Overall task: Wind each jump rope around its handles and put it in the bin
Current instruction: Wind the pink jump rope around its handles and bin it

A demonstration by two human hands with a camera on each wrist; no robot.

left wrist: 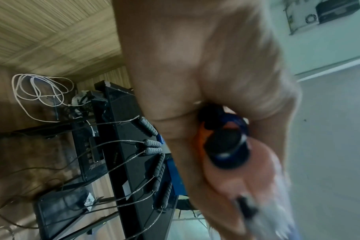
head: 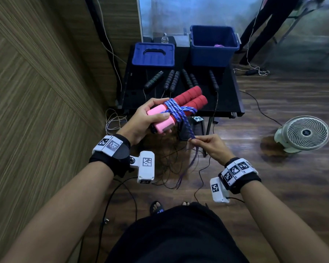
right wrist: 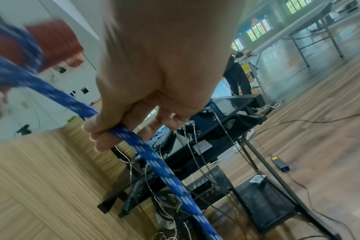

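My left hand (head: 146,118) grips the pink ends of two red-and-pink jump rope handles (head: 186,101), held side by side above the table's front edge. A blue braided rope (head: 176,110) is wound several times around their middle. One strand runs down to my right hand (head: 207,144), which pinches the blue rope (right wrist: 134,139) between thumb and fingers; the rest hangs toward the floor. The open blue bin (head: 214,45) stands at the table's back right with something pink inside. In the left wrist view the handle ends (left wrist: 226,149) show blurred in my palm.
Several black jump rope handles (head: 173,80) lie in a row on the black table (head: 230,95), their thin cords hanging over the front edge. A blue lid (head: 153,55) lies at the back left. A white fan (head: 304,133) stands on the floor to the right. A wood wall is on the left.
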